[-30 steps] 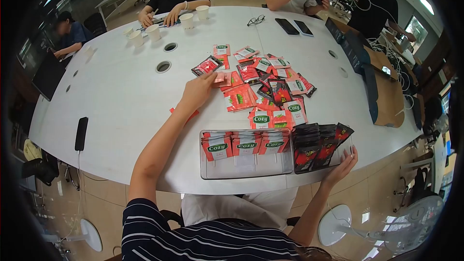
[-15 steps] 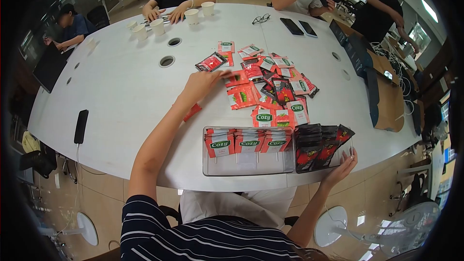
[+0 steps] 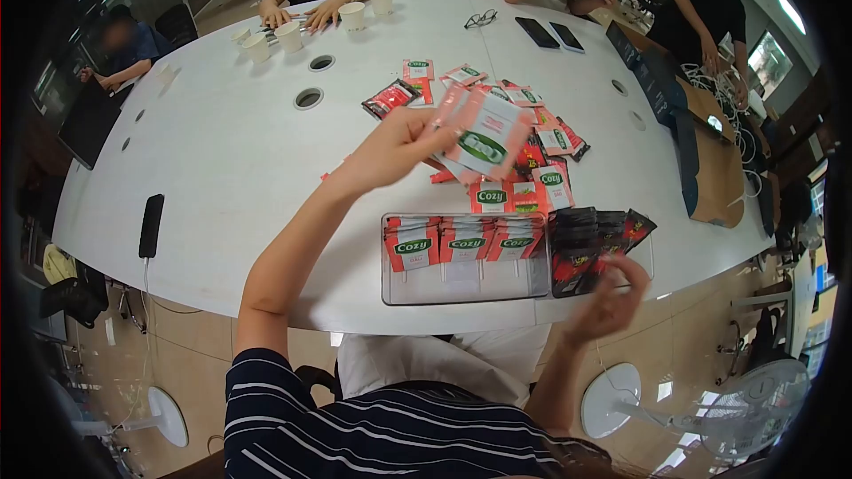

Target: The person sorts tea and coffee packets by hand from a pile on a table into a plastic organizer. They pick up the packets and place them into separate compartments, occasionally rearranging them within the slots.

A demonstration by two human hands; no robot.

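Note:
My left hand (image 3: pixel 395 151) is closed on red-and-white Cozy sachets (image 3: pixel 488 137), fanned and held up over the pile. Beneath them, loose red sachets (image 3: pixel 493 198) and black-and-red sachets (image 3: pixel 392 98) lie scattered on the table, partly hidden by what I hold. In front of me stands a clear plastic tray (image 3: pixel 461 294). Three stacks of Cozy sachets (image 3: pixel 465 243) stand upright in its left section, and black sachets (image 3: pixel 575 253) fill the right. By the black sachets at the tray's front right is my right hand (image 3: pixel 608 306), its fingers bent and smeared by motion.
Paper cups (image 3: pixel 289 37) stand at the far side in front of a person's hands (image 3: pixel 330 14). Eyeglasses (image 3: pixel 481 19) and two phones (image 3: pixel 536 33) lie at the back right, near open cardboard boxes (image 3: pixel 710 155). A cabled phone (image 3: pixel 153 225) lies at left.
My left hand has lifted Cozy sachets off the pile and brought them toward me. My right hand has left the tray's right edge and moved left, in front of the black sachets.

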